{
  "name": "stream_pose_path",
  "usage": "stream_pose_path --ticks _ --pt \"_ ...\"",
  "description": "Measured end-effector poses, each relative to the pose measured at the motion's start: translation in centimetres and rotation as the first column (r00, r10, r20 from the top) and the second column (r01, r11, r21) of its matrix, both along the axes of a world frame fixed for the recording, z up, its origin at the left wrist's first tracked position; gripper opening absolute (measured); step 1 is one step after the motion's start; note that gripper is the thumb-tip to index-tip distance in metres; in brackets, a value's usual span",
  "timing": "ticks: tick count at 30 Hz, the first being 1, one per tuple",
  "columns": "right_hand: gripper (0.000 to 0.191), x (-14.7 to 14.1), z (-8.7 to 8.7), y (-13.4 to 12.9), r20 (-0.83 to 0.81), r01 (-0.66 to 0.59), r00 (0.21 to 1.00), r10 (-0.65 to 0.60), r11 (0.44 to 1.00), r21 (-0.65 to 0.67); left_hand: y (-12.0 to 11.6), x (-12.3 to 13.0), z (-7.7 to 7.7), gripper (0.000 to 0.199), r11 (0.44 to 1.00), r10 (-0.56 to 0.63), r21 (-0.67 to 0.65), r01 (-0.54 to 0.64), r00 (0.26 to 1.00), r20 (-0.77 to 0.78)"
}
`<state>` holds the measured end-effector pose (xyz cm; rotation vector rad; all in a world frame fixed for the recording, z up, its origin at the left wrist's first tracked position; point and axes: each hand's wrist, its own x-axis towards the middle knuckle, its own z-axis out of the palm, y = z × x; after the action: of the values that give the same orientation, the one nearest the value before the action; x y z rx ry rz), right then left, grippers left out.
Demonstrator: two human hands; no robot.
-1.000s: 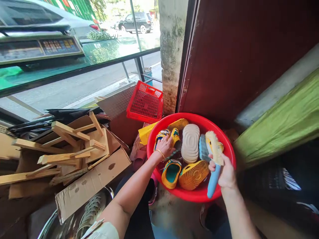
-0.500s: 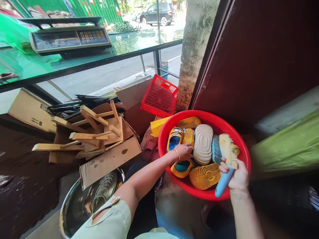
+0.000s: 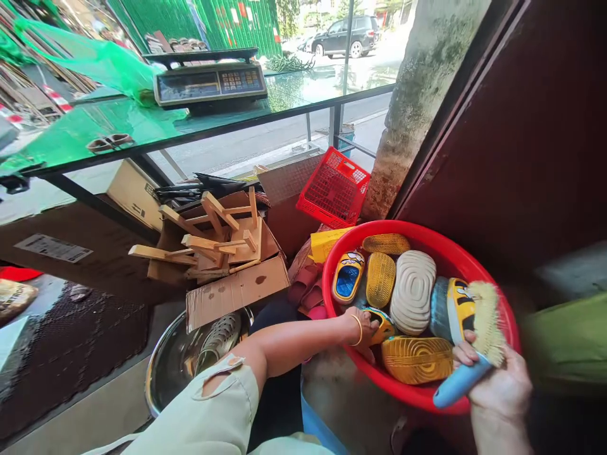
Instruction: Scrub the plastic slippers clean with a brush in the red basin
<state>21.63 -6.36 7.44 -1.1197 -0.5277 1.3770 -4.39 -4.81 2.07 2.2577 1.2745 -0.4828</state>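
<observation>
A red basin (image 3: 512, 328) holds several shoes, among them a white sole (image 3: 413, 292), a yellow shoe with blue lining (image 3: 348, 277) and an upturned yellow sole (image 3: 418, 360). My left hand (image 3: 364, 328), with a bracelet at the wrist, is closed round a yellow shoe with a dark opening (image 3: 383, 327) at the basin's near left side. In my right hand (image 3: 497, 379) is a brush (image 3: 462, 380) with a blue handle and pale bristles, held over the basin's right side, close to a yellow and black striped shoe (image 3: 459, 309).
Behind the basin lean a red crate (image 3: 336, 188) and a yellow item (image 3: 328, 243). Wooden stools (image 3: 213, 243) lie on cardboard to the left, above a metal bowl (image 3: 150, 379) with shoes. A scale (image 3: 211, 85) stands on the glass counter. A dark red panel (image 3: 535, 151) rises at the right.
My left hand has moved from over the basin's middle left shoes down onto the near left shoe and closed on it. The view has shifted left; my right hand still holds the brush.
</observation>
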Motion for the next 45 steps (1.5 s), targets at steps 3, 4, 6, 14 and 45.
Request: stream_pose_path --ticks 3,4,6,14,45 --pt "0.029 -1.4 -0.2 0.3 -0.076 -0.02 0.997 0.016 0.998 -0.056 0.1 0.4 -0.4 0.067 0.999 0.0 -0.044 -0.001 1.0 -0.004" --pt "0.03 -1.8 -0.2 0.4 -0.069 -0.031 0.997 0.027 0.998 -0.061 0.3 0.5 -0.3 0.062 0.998 -0.009 -0.064 0.008 1.0 -0.008" --pt "0.031 -2.4 -0.2 0.5 -0.036 -0.066 0.997 0.064 0.996 -0.061 1.0 0.7 0.4 0.052 0.995 -0.036 -0.089 0.034 0.999 -0.023" --pt "0.033 -2.3 -0.2 0.7 0.061 -0.081 0.995 0.083 0.996 -0.046 4.9 -2.9 6.8 0.038 0.976 0.095 0.163 -0.141 0.959 0.266" --pt "0.057 -9.9 -4.7 0.2 0.957 -0.481 -0.284 0.054 0.856 -0.191 4.8 -0.5 -0.9 0.062 -0.056 0.929 -0.917 -0.394 -0.356 0.096"
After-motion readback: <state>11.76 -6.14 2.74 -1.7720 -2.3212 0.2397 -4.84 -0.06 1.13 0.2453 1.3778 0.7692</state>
